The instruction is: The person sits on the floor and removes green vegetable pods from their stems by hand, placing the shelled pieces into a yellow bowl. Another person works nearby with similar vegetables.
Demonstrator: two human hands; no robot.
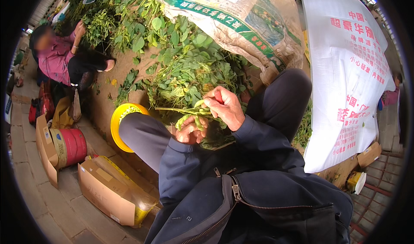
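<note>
My right hand (228, 108) is closed around a small red object (219, 97), perhaps a tool handle, most of it hidden in the fist. Its thumb and fingertips are at a green bean pod on a cut stem (173, 109), which runs out to the left. Lower down, my left hand (190, 132) has its fingers curled about plump green pods (183, 122) that look like soybeans. Leafy bean plants (190, 72) lie heaped just beyond both hands. Beside my left knee, a yellow basin (115, 130) holds green pieces, probably shelled beans or pods; the knee hides part of it.
A printed woven sack (223, 20) covers plants ahead. White plastic sheeting (343, 82) with red writing stands at right. Cardboard boxes (106, 192) and a red-and-tan bucket (69, 147) are on the paving at left. Another person (56, 56) sits by the heap, handling plants.
</note>
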